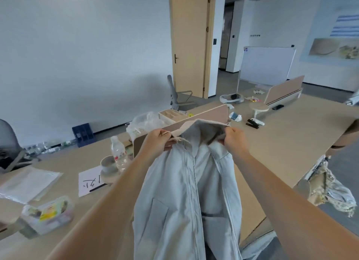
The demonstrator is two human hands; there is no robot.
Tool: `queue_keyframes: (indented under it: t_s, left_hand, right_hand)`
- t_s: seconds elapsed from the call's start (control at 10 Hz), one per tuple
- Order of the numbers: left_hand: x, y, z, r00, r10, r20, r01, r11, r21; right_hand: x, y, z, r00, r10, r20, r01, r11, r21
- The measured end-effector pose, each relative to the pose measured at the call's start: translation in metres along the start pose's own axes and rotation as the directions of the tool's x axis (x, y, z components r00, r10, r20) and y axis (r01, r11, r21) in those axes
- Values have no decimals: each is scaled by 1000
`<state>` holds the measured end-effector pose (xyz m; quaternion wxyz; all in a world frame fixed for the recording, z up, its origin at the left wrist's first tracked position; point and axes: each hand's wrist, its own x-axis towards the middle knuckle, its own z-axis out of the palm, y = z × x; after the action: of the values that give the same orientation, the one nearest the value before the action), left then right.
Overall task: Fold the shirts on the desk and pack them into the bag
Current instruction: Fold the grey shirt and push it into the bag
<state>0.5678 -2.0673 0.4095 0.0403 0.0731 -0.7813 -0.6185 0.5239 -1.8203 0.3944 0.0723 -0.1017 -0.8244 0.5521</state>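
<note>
A pale grey zip-front hooded jacket (180, 191) hangs in front of me above the desk (281, 139), its zipper open and its hood up at the top. My left hand (157, 140) grips the left side of the collar beside the hood. My right hand (234, 138) pinches the right side of the hood's edge. Both arms are stretched forward. The jacket's lower part drops out of the bottom of the view. A crumpled patterned cloth (330, 191) hangs off the desk's right edge. No bag can be made out.
On the left stand a plastic water bottle (118, 152), a grey cup (108, 165), a paper with writing and a pen (91, 182), a clear snack box (48, 215) and plastic sleeves (27, 182). A low desk divider (194, 119) runs behind the jacket. A stapler (252, 123) lies beyond.
</note>
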Motion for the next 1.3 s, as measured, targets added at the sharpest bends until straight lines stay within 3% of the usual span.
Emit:
queue_keyframes:
  t_s: [0.1,0.2,0.3,0.5,0.7,0.9,1.1,1.3]
  left_hand:
    - [4,1,-17,997,35,76,-30,998,-62]
    - [4,12,-32,985,144,97,-144,990,-6]
    - [2,36,-52,964,255,80,-254,967,-25]
    - [4,80,-61,920,339,196,-315,938,-143]
    - [18,70,-35,914,344,216,-370,924,96]
    - [40,61,-3,906,336,257,-382,911,158]
    - [78,52,38,920,228,318,-308,923,229]
    - [131,5,107,951,87,295,-203,898,391]
  right_hand:
    - [-25,-27,7,995,-18,-97,19,1000,7]
    - [-46,-57,5,983,-72,-169,72,997,-9]
    - [-69,-97,-7,947,-123,-297,115,992,-45]
    - [-79,-151,-31,871,-133,-472,132,991,-35]
    - [-75,-132,-27,888,-27,-459,10,999,-39]
    - [-53,-103,-22,894,27,-447,12,996,85]
    - [-4,-76,-13,957,184,-225,-78,908,412]
    - [85,14,3,935,339,-105,-258,852,456]
